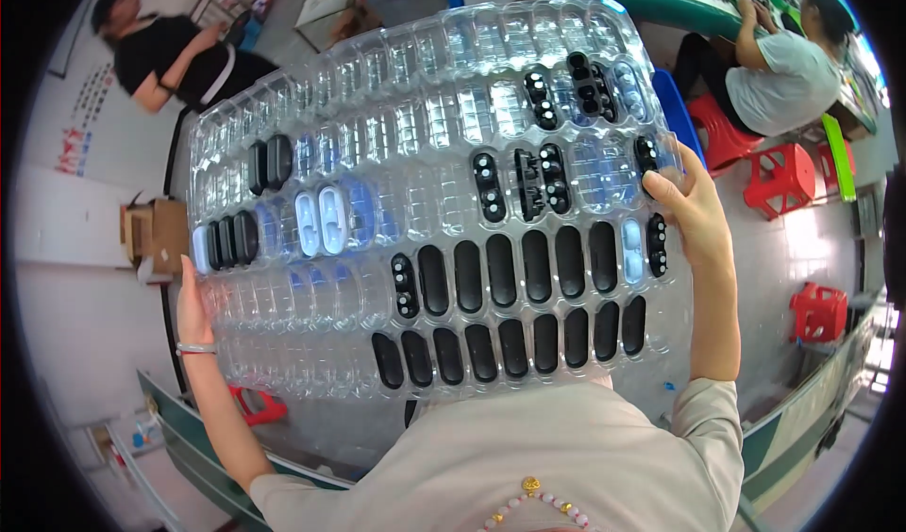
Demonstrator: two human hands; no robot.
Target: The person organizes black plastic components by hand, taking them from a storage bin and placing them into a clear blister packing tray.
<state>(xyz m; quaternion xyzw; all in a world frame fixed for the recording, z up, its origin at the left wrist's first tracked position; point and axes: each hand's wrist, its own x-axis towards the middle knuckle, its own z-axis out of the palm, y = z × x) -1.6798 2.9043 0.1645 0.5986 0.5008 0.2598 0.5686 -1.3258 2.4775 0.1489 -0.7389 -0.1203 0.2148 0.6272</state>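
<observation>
A large clear plastic tray [283, 301] with rows of oblong cells is held up in front of my chest, slightly tilted. My left hand [194, 310] grips its left edge, fingers partly hidden. At the right edge my right hand [694, 206] holds on, thumb on top near a black part. Two lower rows hold black oblong shells [536, 266]. Black pieces with light dots [489, 187] sit among the upper cells. Two light-blue oblong parts [331, 220] lie left of the middle, near dark shells [243, 238]. Many other cells are bare.
A person in black [179, 55] stands at the far left. Another in a light shirt [783, 79] sits by a green table [675, 8] at the far right. Red stools [781, 178] stand on the right; a cardboard box [165, 235] is at the left wall.
</observation>
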